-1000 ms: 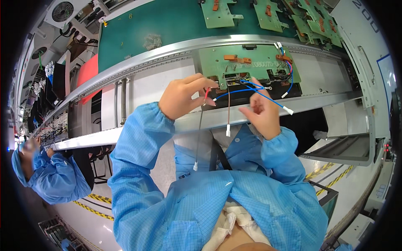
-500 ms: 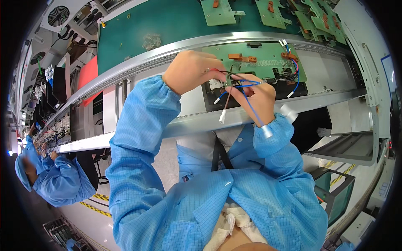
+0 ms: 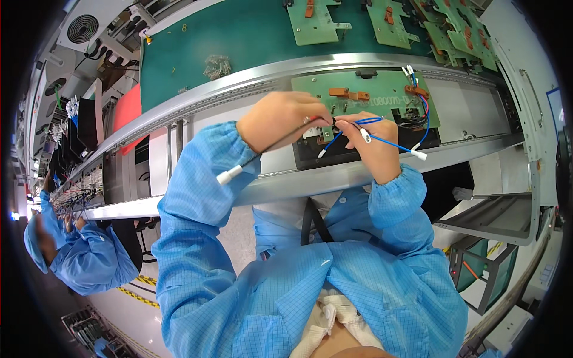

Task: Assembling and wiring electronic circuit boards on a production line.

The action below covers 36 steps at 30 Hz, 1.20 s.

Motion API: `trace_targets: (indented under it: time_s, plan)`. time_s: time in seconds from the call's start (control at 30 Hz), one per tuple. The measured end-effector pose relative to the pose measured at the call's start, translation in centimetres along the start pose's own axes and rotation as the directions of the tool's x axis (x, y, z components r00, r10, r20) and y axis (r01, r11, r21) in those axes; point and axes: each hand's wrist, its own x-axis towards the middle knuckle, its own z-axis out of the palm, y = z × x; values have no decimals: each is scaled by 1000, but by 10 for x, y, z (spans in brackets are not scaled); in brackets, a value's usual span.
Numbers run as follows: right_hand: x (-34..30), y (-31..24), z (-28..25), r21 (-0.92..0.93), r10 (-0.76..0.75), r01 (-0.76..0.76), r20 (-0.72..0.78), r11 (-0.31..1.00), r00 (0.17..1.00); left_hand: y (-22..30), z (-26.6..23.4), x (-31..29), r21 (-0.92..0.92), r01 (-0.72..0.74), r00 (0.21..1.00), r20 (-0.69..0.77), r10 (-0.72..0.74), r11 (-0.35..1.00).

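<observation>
Both hands are pinched close together above the near edge of a green fixture board (image 3: 439,122). My left hand (image 3: 280,119) is closed on thin wires, red and black near its fingertips. A black wire (image 3: 268,147) trails from it across my left wrist and ends in a white connector (image 3: 229,175). My right hand (image 3: 380,146) is closed on blue wires (image 3: 394,145), one reaching right to a white connector (image 3: 419,155). Another blue wire end hangs over the board's dark base. My fingers hide where the wires meet.
Orange clamps (image 3: 349,93) sit on the fixture, with another wire bundle (image 3: 425,113) at its right. A metal rail (image 3: 239,80) runs behind. Beyond it, a green mat (image 3: 250,36) carries small clear parts (image 3: 216,67) and several green boards (image 3: 314,24). A co-worker (image 3: 89,256) sits far left.
A black wire with its white connector has swung left over my left wrist. The blue wire's connector now points right instead of down. My hands stay close together.
</observation>
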Motion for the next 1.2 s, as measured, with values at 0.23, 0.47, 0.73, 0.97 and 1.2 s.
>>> trace_targets:
  time_s: [0.23,0.47,0.73,0.97,1.2]
  plan:
    - [8,2,-3,189,58,-55,-6,980,998,3,5,9,124,16,999,34,-21,992]
    - [11,5,-5,151,-21,10,67,988,998,0,5,9,-42,236,968,104,-230,971]
    - [10,5,6,79,15,-12,-45,997,999,3,8,26,118,41,978,197,-64,992]
    - [3,16,10,16,-79,82,-108,997,991,1,10,31,67,13,982,189,-25,998]
    - [-3,25,19,-18,-175,176,-219,984,960,7,-6,44,-48,25,988,154,-18,999]
